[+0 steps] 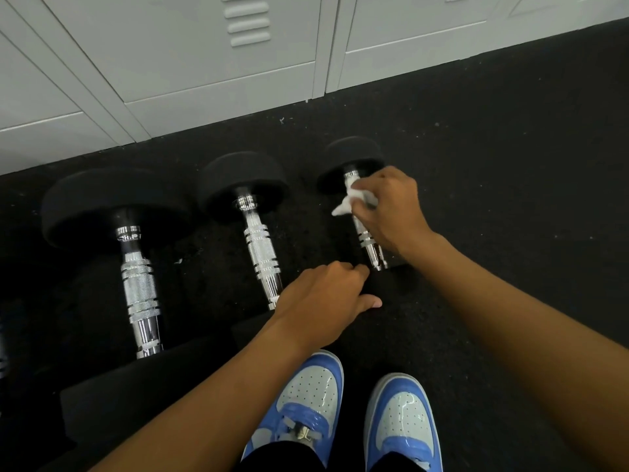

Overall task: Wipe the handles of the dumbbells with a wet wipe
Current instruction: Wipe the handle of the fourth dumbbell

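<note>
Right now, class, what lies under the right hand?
Under the right hand a white wet wipe presses on the rightmost dumbbell's handle; the handle's middle is covered.

Bare forearms, blue-and-white perforated sneakers (354, 413), seemingly black trousers (282, 456).

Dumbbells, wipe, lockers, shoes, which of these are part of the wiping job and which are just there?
Part of the job:
- wet wipe, held in the right hand
- right dumbbell, being wiped
- middle dumbbell
- left dumbbell
- left hand, resting on the right dumbbell's near end

Just there:
- lockers
- blue shoes
- black floor
</note>
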Motion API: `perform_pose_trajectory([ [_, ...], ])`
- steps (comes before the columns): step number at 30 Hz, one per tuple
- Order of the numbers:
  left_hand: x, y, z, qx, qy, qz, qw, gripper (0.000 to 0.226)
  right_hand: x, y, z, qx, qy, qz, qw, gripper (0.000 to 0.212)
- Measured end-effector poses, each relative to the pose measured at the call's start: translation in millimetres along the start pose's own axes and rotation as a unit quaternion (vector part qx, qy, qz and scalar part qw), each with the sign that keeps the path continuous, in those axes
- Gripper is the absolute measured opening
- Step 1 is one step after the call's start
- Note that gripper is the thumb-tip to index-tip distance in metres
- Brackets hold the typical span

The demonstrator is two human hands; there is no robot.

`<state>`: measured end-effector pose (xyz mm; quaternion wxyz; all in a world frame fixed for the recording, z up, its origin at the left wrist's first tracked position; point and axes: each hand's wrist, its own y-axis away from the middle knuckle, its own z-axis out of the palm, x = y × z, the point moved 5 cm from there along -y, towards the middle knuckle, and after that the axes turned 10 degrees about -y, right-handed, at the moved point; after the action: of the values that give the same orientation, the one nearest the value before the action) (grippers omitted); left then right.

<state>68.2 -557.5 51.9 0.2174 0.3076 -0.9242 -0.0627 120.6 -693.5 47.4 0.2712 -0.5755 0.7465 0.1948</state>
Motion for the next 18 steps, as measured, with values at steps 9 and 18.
perform_pose_trajectory([
  [9,0,0,-1,0.008,-0.009,0.006,1.0,0.046,0,12,-1,-0.017,0.021,-0.022,0.999,0.022],
  [18,-1,1,0,0.003,-0.001,0.003,1.0,0.046,-7,2,17,-0.055,0.073,-0.053,0.994,0.02],
])
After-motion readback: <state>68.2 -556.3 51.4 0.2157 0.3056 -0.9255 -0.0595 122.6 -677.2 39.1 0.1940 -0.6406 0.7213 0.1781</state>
